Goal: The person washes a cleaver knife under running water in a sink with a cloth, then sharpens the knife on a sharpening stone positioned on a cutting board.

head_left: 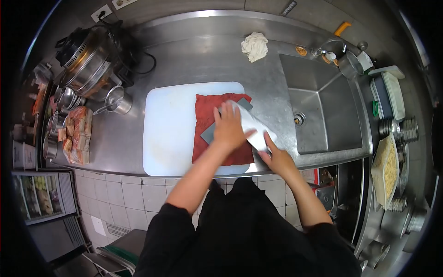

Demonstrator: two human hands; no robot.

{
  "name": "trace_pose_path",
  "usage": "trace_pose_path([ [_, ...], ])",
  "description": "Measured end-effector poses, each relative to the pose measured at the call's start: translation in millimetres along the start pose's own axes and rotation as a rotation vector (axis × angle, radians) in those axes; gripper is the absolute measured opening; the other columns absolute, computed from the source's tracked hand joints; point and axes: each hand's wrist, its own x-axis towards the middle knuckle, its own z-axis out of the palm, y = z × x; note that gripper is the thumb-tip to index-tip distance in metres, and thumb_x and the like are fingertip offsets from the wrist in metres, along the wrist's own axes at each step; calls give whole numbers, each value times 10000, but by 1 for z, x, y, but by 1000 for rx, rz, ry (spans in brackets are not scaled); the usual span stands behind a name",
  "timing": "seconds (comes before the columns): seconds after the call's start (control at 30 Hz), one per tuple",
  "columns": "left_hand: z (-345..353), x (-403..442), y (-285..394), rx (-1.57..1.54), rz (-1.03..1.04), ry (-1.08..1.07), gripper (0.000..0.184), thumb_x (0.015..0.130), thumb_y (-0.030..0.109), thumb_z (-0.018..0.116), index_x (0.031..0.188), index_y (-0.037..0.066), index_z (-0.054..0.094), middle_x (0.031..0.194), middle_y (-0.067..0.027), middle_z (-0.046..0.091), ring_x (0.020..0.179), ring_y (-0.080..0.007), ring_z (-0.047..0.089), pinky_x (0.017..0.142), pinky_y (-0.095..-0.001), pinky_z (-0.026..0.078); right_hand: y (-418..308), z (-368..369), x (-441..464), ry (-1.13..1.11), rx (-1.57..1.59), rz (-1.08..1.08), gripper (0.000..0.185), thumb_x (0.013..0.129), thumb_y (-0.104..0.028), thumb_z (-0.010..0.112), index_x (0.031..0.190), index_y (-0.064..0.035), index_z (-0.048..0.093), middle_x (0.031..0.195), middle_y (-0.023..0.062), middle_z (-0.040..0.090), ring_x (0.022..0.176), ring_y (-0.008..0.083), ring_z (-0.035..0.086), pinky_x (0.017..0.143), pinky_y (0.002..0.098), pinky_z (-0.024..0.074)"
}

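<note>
On a red cloth (203, 108) lies a grey sharpening stone (207, 134), set at a slant. A broad, bright blade, which looks like a cleaver (254, 122), rests across the stone and hides much of it. My left hand (227, 129) lies on the blade's left side, fingers stretched out and slightly blurred. At the lower right end, my right hand (279, 161) is closed around the cleaver, its thumb and forefinger against the blade; the handle is hidden in the hand. Cloth and stone sit on a white cutting board (166, 124).
A steel sink (330, 111) is on the right, and a crumpled white cloth (254, 46) lies behind the board. On the left are a small steel pot (121, 102), bagged meat (79, 134) and a corded appliance (90, 64). A noodle-filled tray (386, 171) stands far right.
</note>
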Motion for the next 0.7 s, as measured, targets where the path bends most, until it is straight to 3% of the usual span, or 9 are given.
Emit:
trace_pose_path([
  [0.1, -11, 53, -50, -43, -67, 2, 1042, 860, 722, 584, 1517, -59, 375, 1602, -279, 304, 1510, -421, 240, 1213, -595, 146, -35, -10, 71, 14, -21, -44, 764, 977, -544, 532, 1616, -251, 233, 1061, 220, 729, 972, 437, 690, 857, 508, 537],
  [0.2, 1, 42, -41, -58, -54, 45, 1055, 849, 715, 607, 1513, -69, 368, 1596, -285, 311, 1506, -419, 252, 1214, -588, 153, -34, -10, 62, 4, -23, -21, 765, 975, -552, 528, 1617, -270, 223, 1051, 221, 730, 974, 430, 690, 856, 508, 538],
  [0.3, 13, -14, 3, -9, 7, 74, 1047, 856, 715, 596, 1500, -83, 384, 1596, -307, 294, 1508, -448, 232, 1215, -595, 134, 14, 13, 1, 11, 11, -28, 803, 951, -504, 612, 1621, -312, 215, 889, 211, 736, 799, 446, 708, 734, 506, 557],
  [0.4, 11, -22, 8, 3, 24, 42, 1042, 861, 725, 576, 1506, -72, 391, 1598, -298, 301, 1505, -452, 234, 1213, -605, 126, 24, 21, -27, 49, 34, -49, 807, 950, -486, 626, 1620, -286, 223, 871, 212, 733, 782, 444, 707, 714, 529, 553],
  [0.47, 7, -1, -8, 15, 16, 48, 1037, 865, 735, 558, 1512, -59, 397, 1600, -286, 309, 1502, -450, 237, 1211, -615, 124, -4, 3, 10, 14, -3, -41, 792, 955, -503, 606, 1616, -270, 238, 900, 219, 735, 824, 450, 707, 746, 527, 553],
  [0.53, 2, 42, -43, -86, -64, 73, 1037, 856, 724, 587, 1493, -75, 408, 1600, -311, 285, 1508, -459, 225, 1216, -601, 118, -29, -5, 60, 27, -26, -58, 752, 971, -541, 544, 1612, -282, 247, 1012, 218, 735, 953, 439, 693, 864, 512, 535],
  [0.67, 2, 48, -49, -109, -69, 47, 1038, 854, 732, 581, 1491, -71, 416, 1600, -312, 285, 1508, -464, 224, 1213, -607, 125, -31, -6, 64, 31, 4, -44, 738, 973, -556, 527, 1608, -297, 254, 1044, 229, 730, 969, 450, 687, 873, 521, 533],
  [0.7, 8, 31, -32, -56, -43, 87, 1042, 855, 733, 581, 1491, -74, 413, 1599, -313, 287, 1509, -463, 224, 1212, -608, 129, -21, -3, 45, 10, -29, -19, 758, 966, -537, 562, 1612, -301, 243, 987, 238, 733, 914, 454, 699, 832, 525, 544],
])
